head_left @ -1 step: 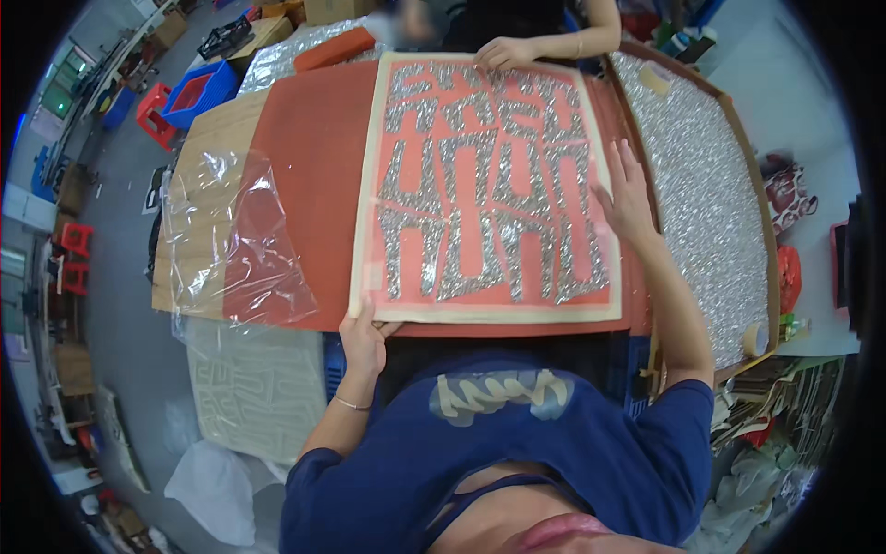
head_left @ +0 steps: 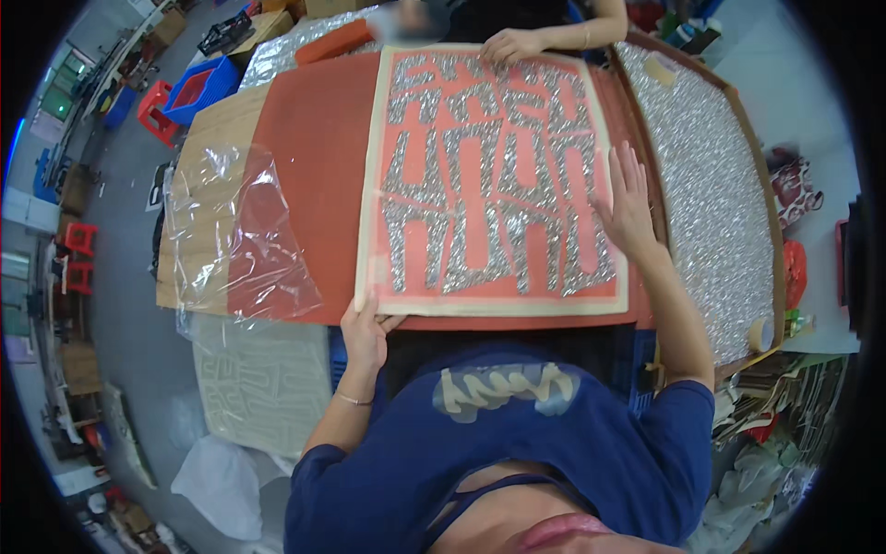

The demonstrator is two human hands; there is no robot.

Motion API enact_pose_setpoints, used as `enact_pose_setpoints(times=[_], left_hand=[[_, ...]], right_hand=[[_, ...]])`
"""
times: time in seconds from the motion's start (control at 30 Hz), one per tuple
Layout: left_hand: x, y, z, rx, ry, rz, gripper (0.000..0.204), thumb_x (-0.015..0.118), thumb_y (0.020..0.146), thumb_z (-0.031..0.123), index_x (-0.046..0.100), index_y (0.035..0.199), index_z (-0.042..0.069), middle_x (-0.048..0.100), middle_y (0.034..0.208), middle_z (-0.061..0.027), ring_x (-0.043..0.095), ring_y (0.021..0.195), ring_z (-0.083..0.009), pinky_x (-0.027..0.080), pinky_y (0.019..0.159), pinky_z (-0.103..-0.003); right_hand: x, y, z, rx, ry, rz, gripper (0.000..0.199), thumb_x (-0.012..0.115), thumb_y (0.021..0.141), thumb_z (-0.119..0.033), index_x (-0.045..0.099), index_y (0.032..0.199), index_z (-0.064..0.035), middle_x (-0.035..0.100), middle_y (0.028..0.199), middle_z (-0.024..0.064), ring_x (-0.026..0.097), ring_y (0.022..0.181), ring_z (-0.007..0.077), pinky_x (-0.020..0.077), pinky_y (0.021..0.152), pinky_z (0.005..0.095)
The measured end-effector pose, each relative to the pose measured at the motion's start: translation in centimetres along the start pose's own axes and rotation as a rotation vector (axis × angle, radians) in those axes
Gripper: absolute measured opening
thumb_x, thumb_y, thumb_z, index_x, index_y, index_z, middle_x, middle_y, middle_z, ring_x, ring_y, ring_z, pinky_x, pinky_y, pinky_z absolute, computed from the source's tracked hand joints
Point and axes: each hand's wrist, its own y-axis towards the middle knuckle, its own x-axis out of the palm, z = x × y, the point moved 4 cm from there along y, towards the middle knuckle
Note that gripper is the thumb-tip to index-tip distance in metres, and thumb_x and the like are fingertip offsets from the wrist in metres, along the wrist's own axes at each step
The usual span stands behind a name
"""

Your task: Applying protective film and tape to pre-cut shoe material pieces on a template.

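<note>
A pale-bordered rectangular panel (head_left: pixel 475 222) lies on a red-brown mat (head_left: pixel 314 138) in front of me. Blocky silver glitter shapes cover its pink face. At its near left corner, my left hand (head_left: pixel 365 337) is closed on the border, thumb on top and the other fingers partly hidden by the edge. My right hand (head_left: pixel 629 208) rests along the right border, flat and with fingers stretched out. Across the table, a co-worker's hand (head_left: pixel 509 44) touches the panel's far edge.
Clear plastic film (head_left: pixel 245 231) lies crumpled over the mat's left side. To the right stands a brown-rimmed tray (head_left: pixel 773 268) of silver glitter with a tape roll (head_left: pixel 760 335) at its near end. A pale patterned sheet (head_left: pixel 263 392) hangs low at left. Blue baskets (head_left: pixel 205 92) stand beyond.
The whole view has shifted slightly. A blurred part of the co-worker reaches further over the panel's far left corner. Both my hands keep their places on the panel.
</note>
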Motion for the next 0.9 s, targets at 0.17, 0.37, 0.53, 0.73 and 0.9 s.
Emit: enact_pose_setpoints(times=[0.17, 0.37, 0.53, 0.73, 0.9], left_hand=[[-0.1, 2.4, 1.5, -0.057, 0.307, -0.065, 0.034, 0.049, 0.098, 0.016, 0.048, 0.126, -0.004, 0.063, 0.111, -0.0149, 0.067, 0.092, -0.0228, 0.060, 0.074, -0.034], [-0.1, 2.7, 1.7, -0.079, 0.446, -0.203, 0.046, 0.043, 0.101, 0.030, 0.044, 0.134, -0.002, 0.061, 0.115, -0.0138, 0.066, 0.096, -0.0227, 0.060, 0.074, -0.033], [-0.1, 2.4, 1.9, -0.081, 0.349, -0.287, 0.073, 0.024, 0.098, 0.059, 0.047, 0.132, -0.001, 0.061, 0.116, -0.0098, 0.062, 0.104, -0.0190, 0.052, 0.089, -0.034], [-1.6, 2.7, 0.7, -0.143, 0.184, -0.369, 0.081, 0.023, 0.093, 0.068, 0.047, 0.130, 0.000, 0.059, 0.118, -0.0099, 0.057, 0.108, -0.0205, 0.046, 0.091, -0.034], [0.3, 2.7, 2.0, 0.035, 0.416, -0.267, 0.041, 0.048, 0.100, 0.029, 0.050, 0.126, -0.003, 0.061, 0.114, -0.0101, 0.061, 0.102, -0.0184, 0.053, 0.085, -0.032]], right_hand=[[4.7, -8.0, -5.5, 0.156, 0.116, -0.353, 0.079, 0.059, 0.089, -0.036, 0.021, 0.146, 0.0011, 0.013, 0.152, 0.0285, 0.010, 0.143, 0.0422, 0.0085, 0.113, 0.0575], [3.8, -3.3, -19.5, -0.106, 0.678, -0.059, 0.054, 0.072, 0.077, -0.020, 0.050, 0.121, 0.0016, 0.049, 0.125, 0.0245, 0.045, 0.119, 0.0431, 0.0372, 0.098, 0.0523], [7.4, -0.7, -29.7, -0.382, 0.896, -0.065, 0.036, 0.073, 0.075, -0.026, 0.058, 0.098, -0.0034, 0.057, 0.093, 0.0127, 0.057, 0.089, 0.0320, 0.0458, 0.077, 0.0433], [11.1, -0.4, -30.8, -0.035, 1.131, -0.180, 0.016, 0.062, 0.083, -0.019, 0.060, 0.087, -0.0044, 0.062, 0.076, 0.0146, 0.062, 0.078, 0.0350, 0.0477, 0.070, 0.0450], [12.0, 0.3, -29.8, 0.104, 1.200, -0.303, 0.014, 0.058, 0.086, -0.017, 0.059, 0.086, -0.0029, 0.063, 0.078, 0.0183, 0.062, 0.079, 0.0375, 0.0475, 0.070, 0.0464]])
